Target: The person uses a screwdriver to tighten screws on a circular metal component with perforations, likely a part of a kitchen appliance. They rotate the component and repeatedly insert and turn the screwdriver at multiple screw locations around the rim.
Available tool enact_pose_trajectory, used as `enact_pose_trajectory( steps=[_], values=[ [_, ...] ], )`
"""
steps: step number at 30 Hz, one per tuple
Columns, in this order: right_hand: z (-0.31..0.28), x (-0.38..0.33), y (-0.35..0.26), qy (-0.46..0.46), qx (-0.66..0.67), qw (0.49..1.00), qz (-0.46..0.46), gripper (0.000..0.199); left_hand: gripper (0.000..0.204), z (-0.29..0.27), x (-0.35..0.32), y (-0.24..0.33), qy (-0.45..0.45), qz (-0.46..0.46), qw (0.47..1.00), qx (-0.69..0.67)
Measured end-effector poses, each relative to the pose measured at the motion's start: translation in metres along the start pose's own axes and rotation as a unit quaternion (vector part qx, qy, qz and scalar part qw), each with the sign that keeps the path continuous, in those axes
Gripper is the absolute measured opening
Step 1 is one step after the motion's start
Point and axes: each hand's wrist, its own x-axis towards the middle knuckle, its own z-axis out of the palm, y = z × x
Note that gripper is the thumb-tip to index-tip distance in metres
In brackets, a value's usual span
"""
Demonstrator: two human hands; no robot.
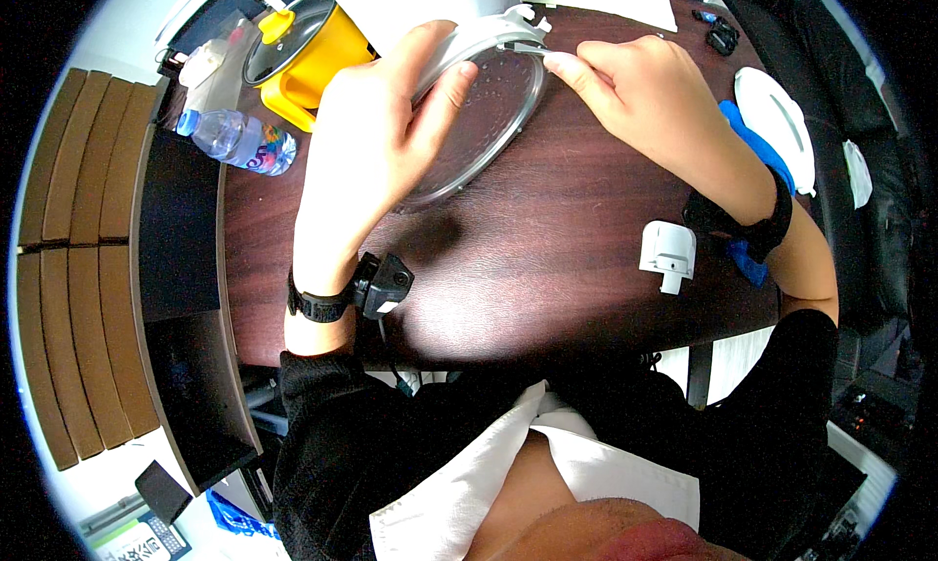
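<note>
Two-handed work at a rim, seen from above; clock dial centred on the view. My L hand (376, 121), at 11 o'clock, grips a clear round lid (498, 102) w/ a white rim, thumb toward the centre, lid tilted nr 12. My R hand (655, 102), at 1 o'clock, pinches a thin pale strip (531, 49) btw thumb & bent fingers, its far end at the lid's rim. Step in hand, as I judge it: working the strip at that edge; fitting or freeing, can't tell. Next move prob. calls for a firm L hold & small, careful R pressure, so the strip doesn't slip.

Surface: dark wood-grain table (547, 238), glossy nr centre. On it, a white container (420, 9) at 12, yellow pot (337, 48) w/ glass lid at 11, water bottle (230, 139) at 10, white fitting (669, 248) at 3, blue cloth (757, 146) & white oval piece (779, 121) at 2.

Room: brown cardboard (83, 346) & dark shelf unit (186, 395) at 9–8; black padded seat (879, 258) at 3.
</note>
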Motion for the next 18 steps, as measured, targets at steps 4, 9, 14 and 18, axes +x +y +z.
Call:
enact_pose_trajectory(
  steps=[4,9,14,18],
  values=[
    [-0.004,-0.002,0.0,-0.013,-0.013,1.0,-0.001,0.045,0.029,0.0,0.0,0.0,-0.009,-0.011,1.0,0.001],
    [-0.004,-0.001,0.0,0.012,-0.079,0.996,-0.038,0.043,0.03,-0.001,0.001,0.002,-0.011,-0.01,1.0,0.005],
    [-0.024,0.007,-0.014,0.027,-0.182,0.977,-0.112,0.038,0.028,-0.001,0.0,0.001,-0.013,-0.006,1.0,0.015],
    [-0.026,0.013,-0.015,0.018,-0.152,0.982,-0.114,0.039,0.028,-0.001,-0.004,0.003,-0.003,0.006,0.999,0.045]
  ],
)
